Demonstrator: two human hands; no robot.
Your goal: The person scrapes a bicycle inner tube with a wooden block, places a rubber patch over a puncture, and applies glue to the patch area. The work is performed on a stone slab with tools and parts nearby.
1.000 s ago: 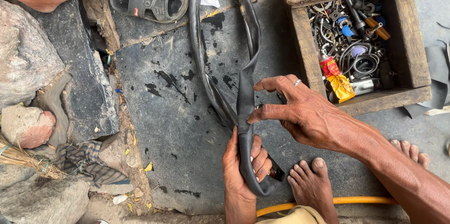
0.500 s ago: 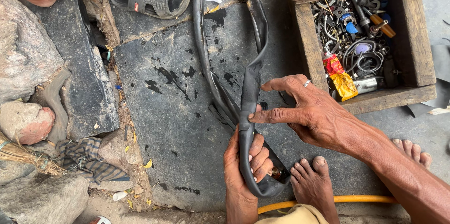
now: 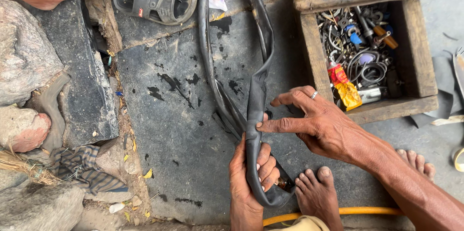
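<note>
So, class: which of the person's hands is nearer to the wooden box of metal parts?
Right. The right hand lies just below-left of the box; the left hand is lower, wrapped around the black inner tube.

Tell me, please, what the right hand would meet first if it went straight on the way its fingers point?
The right hand points left, and its fingertips already press the black rubber inner tube. Beyond that lies only bare dark stone paving, as far as this view shows.
</note>
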